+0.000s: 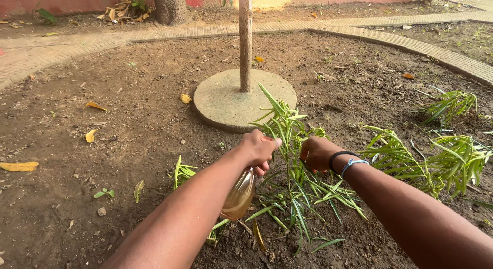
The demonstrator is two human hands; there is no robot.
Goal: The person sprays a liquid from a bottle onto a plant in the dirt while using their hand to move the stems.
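My left hand (258,148) grips the head of a spray bottle (239,195) with a clear amber body that hangs below my fist. Its nozzle points at a green, narrow-leaved plant (287,146) rooted in the bare soil. My right hand (317,153) is closed around the plant's leaves and stems just right of the bottle. Two thin bands, one black and one blue, circle my right wrist (347,161). The nozzle itself is hidden by my fingers.
A round concrete base (226,102) with a wooden post (245,38) stands just behind the plant. More striped green plants (452,156) grow at the right. Dry yellow leaves (19,166) lie on the soil. A brick path (411,43) curves along the back.
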